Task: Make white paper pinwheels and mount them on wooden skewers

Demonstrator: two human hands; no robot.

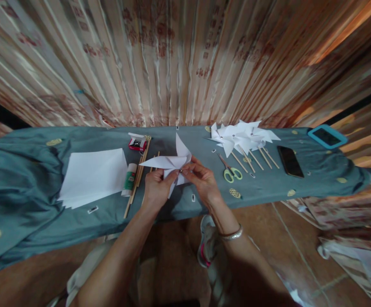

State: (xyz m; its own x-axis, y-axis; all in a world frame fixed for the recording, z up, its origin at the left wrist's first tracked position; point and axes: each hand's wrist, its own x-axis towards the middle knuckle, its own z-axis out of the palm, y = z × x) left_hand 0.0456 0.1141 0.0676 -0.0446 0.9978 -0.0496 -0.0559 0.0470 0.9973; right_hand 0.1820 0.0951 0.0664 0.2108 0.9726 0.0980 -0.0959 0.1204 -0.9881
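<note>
A white paper pinwheel with folded blades is held between my two hands above the cloth. My left hand grips its lower left side, thumb towards the middle. At the centre, the fingers of my right hand are closed on the paper, beside a small shiny spot that looks like a pin head. Left of the pinwheel lie several wooden sticks, a glue stick and a small red box of pins. Green-handled scissors rest to the right of my right hand.
A stack of white paper sheets lies at the left. Several pinwheels on sticks are grouped at the back right, near a dark phone and a blue-framed device. A patterned curtain hangs behind the cloth-covered table.
</note>
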